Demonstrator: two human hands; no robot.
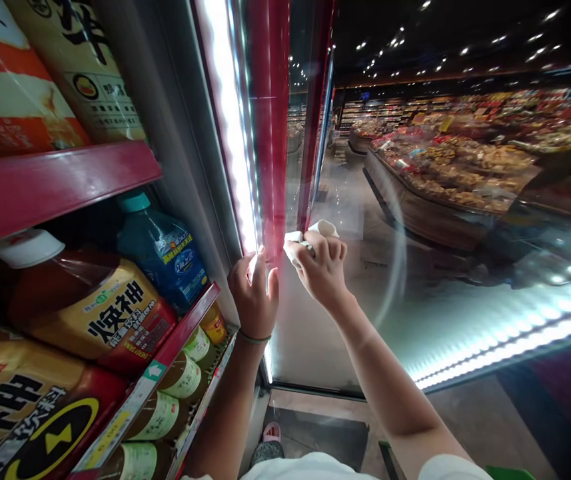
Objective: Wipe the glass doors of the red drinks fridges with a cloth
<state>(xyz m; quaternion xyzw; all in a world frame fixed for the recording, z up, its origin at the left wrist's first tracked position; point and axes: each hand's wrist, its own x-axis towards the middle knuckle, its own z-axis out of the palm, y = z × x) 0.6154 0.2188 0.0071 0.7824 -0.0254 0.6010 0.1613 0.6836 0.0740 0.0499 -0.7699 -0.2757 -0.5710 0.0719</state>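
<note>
My right hand (pixel 322 263) is closed around a crumpled white tissue or thin cloth (pixel 323 229), part of which sticks out above the fingers. It is at the lower part of the red door frame (pixel 271 133), against the glass door (pixel 335 347). To its left, my left hand (pixel 255 293), with a thin dark band at the wrist, touches the bright light strip (pixel 230 120). Its index finger and thumb are stretched out and apart; the other fingers are bent and partly lost in the glare.
Shelves left of my arms hold big drink bottles (pixel 115 313), a blue bottle (pixel 165 247) and several green-labelled jars (pixel 185 377). A red shelf edge (pixel 55 190) juts out above. Beyond the glass stands a long display bin of packaged food (pixel 465 167). A slippered foot (pixel 272 432) shows below.
</note>
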